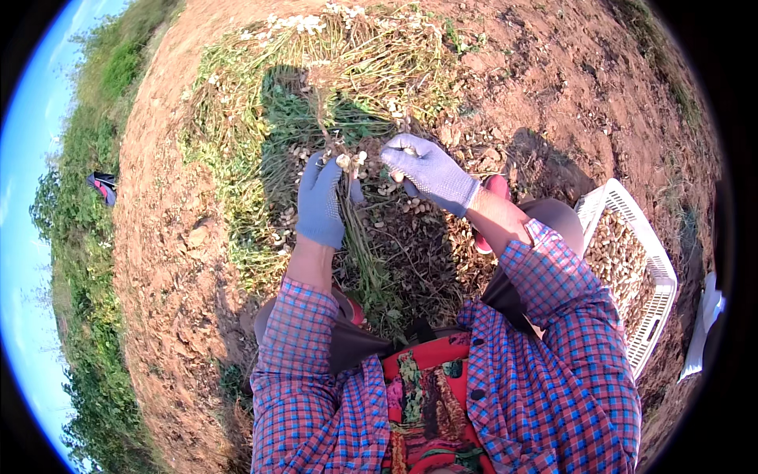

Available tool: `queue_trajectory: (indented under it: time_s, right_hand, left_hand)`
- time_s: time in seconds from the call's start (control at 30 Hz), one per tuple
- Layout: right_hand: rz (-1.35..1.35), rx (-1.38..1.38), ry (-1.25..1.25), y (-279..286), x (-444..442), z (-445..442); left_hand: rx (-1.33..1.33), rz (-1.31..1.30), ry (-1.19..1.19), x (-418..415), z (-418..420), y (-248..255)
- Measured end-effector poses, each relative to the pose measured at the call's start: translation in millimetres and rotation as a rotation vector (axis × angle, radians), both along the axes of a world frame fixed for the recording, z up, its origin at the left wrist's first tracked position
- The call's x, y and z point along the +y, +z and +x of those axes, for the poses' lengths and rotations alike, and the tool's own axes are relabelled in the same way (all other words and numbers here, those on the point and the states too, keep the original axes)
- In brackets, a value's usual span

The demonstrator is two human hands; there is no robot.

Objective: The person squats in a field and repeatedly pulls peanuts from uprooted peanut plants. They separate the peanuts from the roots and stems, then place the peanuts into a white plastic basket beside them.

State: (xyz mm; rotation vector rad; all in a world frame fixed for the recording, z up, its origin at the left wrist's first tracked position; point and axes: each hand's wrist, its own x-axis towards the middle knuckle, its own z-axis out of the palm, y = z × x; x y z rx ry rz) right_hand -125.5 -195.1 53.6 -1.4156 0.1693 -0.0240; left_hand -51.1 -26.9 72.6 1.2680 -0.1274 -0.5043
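Observation:
My left hand (320, 204), in a grey knitted glove with dotted grip, holds a pulled peanut plant (354, 231) near its root end. Its green stems hang down below the hand. Pale peanut pods (343, 160) cluster at the roots, beside my left fingertips. To the right, my gloved right hand (429, 169) has its fingers curled in, with a pale pod (409, 151) partly showing between them. How many pods it holds is hidden. Loose pods (416, 205) lie on the ground beneath both hands.
A heap of pulled peanut plants (385, 71) spreads ahead, pods at its far edge. At my right stands a white plastic crate (666, 272) with many peanuts (619, 260). A white sack-like thing (703, 323) lies beyond it. A dark and pink bag (103, 188) rests by the bushes at left.

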Motion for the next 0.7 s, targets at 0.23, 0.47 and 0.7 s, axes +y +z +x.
queue_trajectory:
  time_s: [0.23, 0.47, 0.7]
  right_hand:
    - [-0.270, -0.383, 0.013, -15, 19, 12]
    - [-0.541, -0.330, 0.051, -2, 16, 8]
    - [0.445, -0.046, 0.356, 26, 12, -17]
  left_hand:
    - [0.071, -0.004, -0.121, -3, -4, -4]
    - [0.126, 0.019, -0.068, -2, -12, 7]
    - [0.121, -0.165, -0.204, 13, -2, -1]
